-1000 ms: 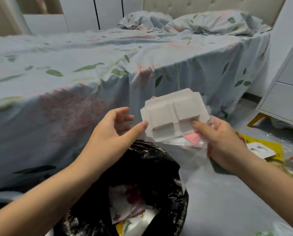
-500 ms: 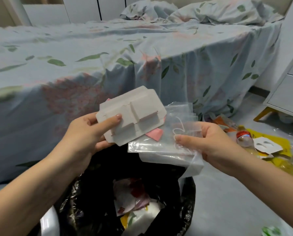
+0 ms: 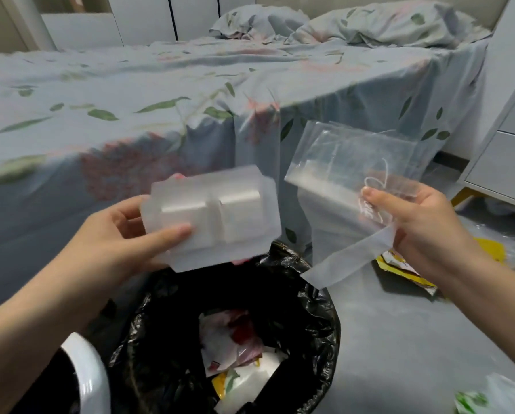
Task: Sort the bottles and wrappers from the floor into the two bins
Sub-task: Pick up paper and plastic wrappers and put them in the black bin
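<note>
left hand (image 3: 130, 231): pinches stiff, light moulded tray (image 3: 211, 222) by its left edge
right hand (image 3: 423, 222): pinches limp, slippery clear bags (image 3: 355, 162) at the near corner

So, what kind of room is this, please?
Most likely a bedroom: a bed with a leaf-patterned sheet, pillows at its head, and a white drawer unit beside it. Wrappers lie on the grey floor.

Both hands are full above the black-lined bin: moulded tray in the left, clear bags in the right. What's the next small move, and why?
Probably let go of the white moulded cardboard tray: the left hand holds it almost directly above the bin lined with a black plastic bag, which already holds wrappers. The right hand pinches the clear plastic bags off to the side, so those could follow.
</note>
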